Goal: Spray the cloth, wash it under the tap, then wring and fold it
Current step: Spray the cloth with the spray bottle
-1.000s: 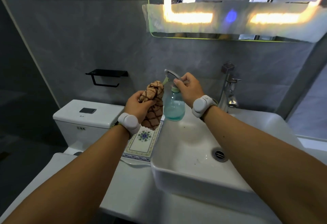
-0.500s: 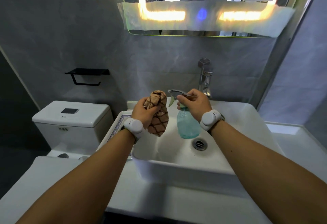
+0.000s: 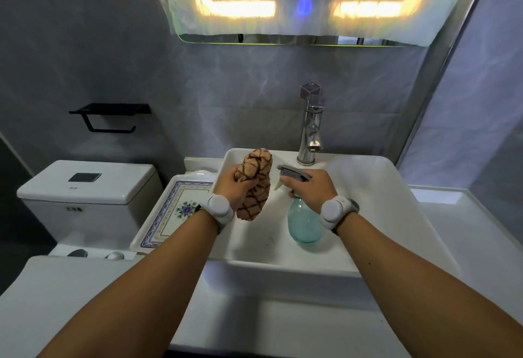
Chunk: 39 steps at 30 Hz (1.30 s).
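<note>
One cloth (image 3: pixel 254 185) bunched in left hand (image 3: pixel 232 188), one spray bottle (image 3: pixel 304 220) gripped by right hand (image 3: pixel 311 188)

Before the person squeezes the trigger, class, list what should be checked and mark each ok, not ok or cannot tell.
1. Left hand grips the checked cloth: ok.
2. Right hand holds the spray bottle: ok.
3. Nozzle faces the cloth: ok.
4. Both are over the sink: ok.
5. Liquid in the bottle: cannot tell.
6. Tap off: ok, no water visible.
</note>
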Each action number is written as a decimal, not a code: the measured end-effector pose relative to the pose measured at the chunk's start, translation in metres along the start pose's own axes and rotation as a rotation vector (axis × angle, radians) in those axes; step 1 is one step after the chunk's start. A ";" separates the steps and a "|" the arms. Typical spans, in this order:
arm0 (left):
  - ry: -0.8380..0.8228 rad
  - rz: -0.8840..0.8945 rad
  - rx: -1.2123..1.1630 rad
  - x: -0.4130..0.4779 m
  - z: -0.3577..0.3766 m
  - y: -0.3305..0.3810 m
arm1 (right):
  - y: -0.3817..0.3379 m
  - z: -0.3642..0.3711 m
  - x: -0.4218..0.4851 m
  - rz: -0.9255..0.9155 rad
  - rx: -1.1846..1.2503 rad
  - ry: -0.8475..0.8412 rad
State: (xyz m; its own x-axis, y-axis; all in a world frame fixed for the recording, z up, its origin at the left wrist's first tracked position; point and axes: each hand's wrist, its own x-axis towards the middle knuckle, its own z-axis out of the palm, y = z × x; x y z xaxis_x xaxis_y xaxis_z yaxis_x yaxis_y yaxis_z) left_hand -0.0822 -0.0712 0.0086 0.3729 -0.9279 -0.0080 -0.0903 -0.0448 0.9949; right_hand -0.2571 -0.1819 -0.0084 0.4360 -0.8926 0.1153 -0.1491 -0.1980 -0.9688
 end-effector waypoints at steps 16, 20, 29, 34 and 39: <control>0.082 -0.074 -0.143 0.022 0.006 -0.037 | 0.026 0.012 -0.003 -0.017 0.028 -0.147; 0.078 -0.130 -0.185 0.025 0.005 -0.038 | 0.027 0.013 -0.006 -0.020 0.034 -0.167; 0.099 -0.174 -0.236 0.028 0.005 -0.038 | 0.028 0.010 -0.009 -0.039 -0.002 -0.140; 0.096 -0.173 -0.272 0.029 0.004 -0.039 | 0.027 0.013 -0.012 -0.051 0.024 -0.167; 0.108 -0.178 -0.299 0.030 0.005 -0.041 | 0.027 0.016 -0.013 -0.068 -0.010 -0.184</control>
State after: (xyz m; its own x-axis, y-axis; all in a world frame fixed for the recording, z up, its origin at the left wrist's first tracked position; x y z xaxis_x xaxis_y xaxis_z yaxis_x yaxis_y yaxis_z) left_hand -0.0718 -0.0995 -0.0325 0.4554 -0.8700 -0.1889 0.2526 -0.0772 0.9645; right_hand -0.2525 -0.1691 -0.0396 0.5998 -0.7883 0.1372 -0.1227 -0.2601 -0.9577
